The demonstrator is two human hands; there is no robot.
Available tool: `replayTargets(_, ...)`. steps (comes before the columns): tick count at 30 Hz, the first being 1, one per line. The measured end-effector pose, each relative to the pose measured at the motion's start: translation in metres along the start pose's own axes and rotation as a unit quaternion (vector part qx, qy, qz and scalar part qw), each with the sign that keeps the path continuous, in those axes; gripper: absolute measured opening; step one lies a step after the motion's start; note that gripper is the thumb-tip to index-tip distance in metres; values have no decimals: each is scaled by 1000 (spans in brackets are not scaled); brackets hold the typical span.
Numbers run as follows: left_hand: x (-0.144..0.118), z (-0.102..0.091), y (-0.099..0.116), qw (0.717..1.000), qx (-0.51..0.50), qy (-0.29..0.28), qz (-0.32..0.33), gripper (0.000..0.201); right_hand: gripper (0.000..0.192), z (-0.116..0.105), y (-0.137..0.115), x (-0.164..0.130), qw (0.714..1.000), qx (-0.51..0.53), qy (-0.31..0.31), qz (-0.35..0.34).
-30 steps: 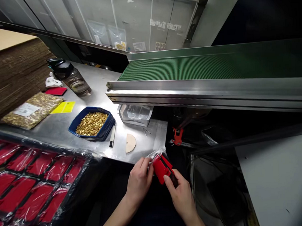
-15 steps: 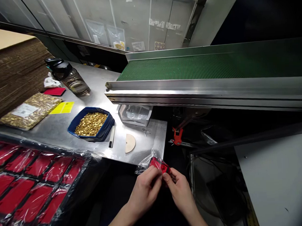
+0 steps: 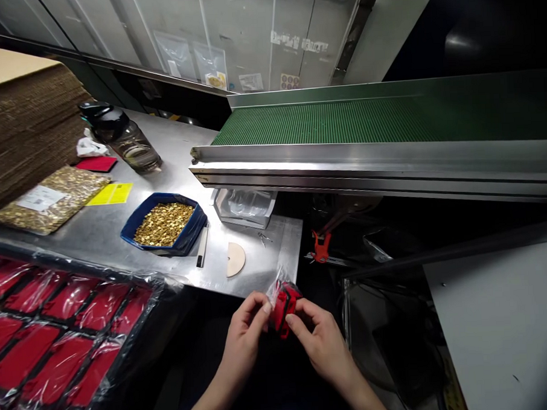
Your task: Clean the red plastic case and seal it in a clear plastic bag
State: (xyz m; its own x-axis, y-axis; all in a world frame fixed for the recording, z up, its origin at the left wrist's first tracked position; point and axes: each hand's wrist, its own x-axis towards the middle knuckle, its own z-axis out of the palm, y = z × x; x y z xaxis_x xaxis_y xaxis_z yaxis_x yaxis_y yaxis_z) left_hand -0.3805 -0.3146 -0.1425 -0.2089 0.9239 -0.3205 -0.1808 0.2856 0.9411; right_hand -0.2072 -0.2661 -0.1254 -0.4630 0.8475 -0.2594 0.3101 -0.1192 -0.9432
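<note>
The red pouch, partly in clear wrap, is sitting between both hands just off the near edge of the steel table. The left hand is pinching its left side with curled fingers, and the right hand is gripping its right side (thumb on top). A blue tray of gold bits is resting further back on the table, with a green belt running beyond it and red packs lying at the left.

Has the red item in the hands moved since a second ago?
Yes. The red item, held by the left hand and right hand, has turned edge-on and sits slightly left, nearer the steel table's front edge.
</note>
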Motion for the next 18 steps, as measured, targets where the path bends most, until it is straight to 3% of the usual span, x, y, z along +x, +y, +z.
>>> replayTargets(3, 16, -4, -12, 998, 25, 52, -1, 30, 17, 1, -5, 12, 996, -81, -4, -35)
replayTargets(8, 43, -7, -35, 996, 45, 74, 19, 28, 16, 11, 4, 40, 990, -135, -22, -31)
replayTargets(11, 46, -7, -40, 994, 51, 89, 33, 27, 16, 11, 12, 45, 990, -133, 24, -34)
replayTargets(14, 43, -7, -40, 994, 52, 88, 37, 27, 20, 5, 24, 47, 976, -182, 119, 13)
replayTargets(18, 43, -5, -40, 995, 49, 76, 33, 28, 26, 0, 38, 55, 969, -211, 102, 76)
